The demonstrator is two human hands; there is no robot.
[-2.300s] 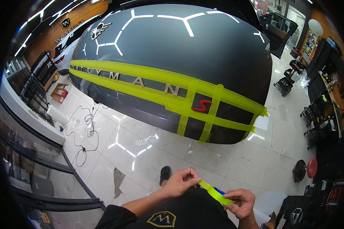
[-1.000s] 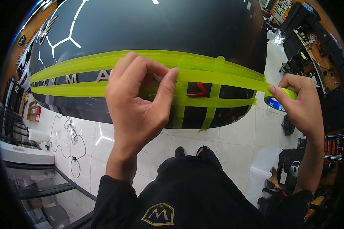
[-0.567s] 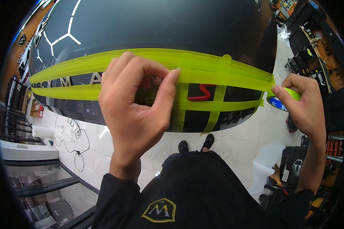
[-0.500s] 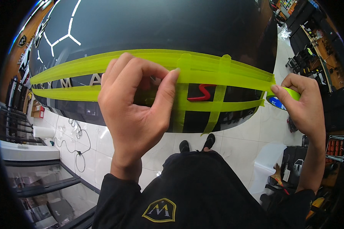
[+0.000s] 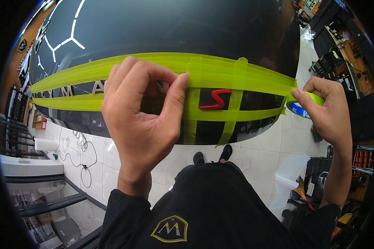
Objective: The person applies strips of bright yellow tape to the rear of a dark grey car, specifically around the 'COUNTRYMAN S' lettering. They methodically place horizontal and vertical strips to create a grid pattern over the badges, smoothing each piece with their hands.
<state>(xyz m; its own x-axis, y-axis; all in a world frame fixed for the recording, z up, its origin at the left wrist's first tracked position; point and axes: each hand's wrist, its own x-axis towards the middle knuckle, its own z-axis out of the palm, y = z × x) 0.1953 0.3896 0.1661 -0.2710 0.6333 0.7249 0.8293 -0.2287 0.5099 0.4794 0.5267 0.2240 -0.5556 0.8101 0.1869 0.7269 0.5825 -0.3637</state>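
Note:
A dark, glossy car panel point(image 5: 166, 29) carries long strips of yellow-green masking tape above and below a row of raised silver letters point(image 5: 98, 86). Short crosswise strips frame a red letter-shaped emblem point(image 5: 215, 99). My left hand point(image 5: 131, 108) is closed in a pinch, thumb and forefinger at the upper tape strip point(image 5: 237, 81), covering some of the letters. Out past the panel's right edge, my right hand point(image 5: 330, 103) grips the masking tape roll point(image 5: 300, 108), which has a blue inner label. The strip runs nearly level between both hands.
Below the panel is a white tiled floor point(image 5: 253, 162) with my feet on it. A dark cable point(image 5: 85, 166) lies at the left near a white roll point(image 5: 45, 144). Shelves and a cluttered workbench point(image 5: 353, 58) line the right; a white sheet point(image 5: 293, 174) hangs lower right.
The whole view has shifted a little, so panel and hands appear slightly farther left. Both hands keep their grips on the strip and the roll.

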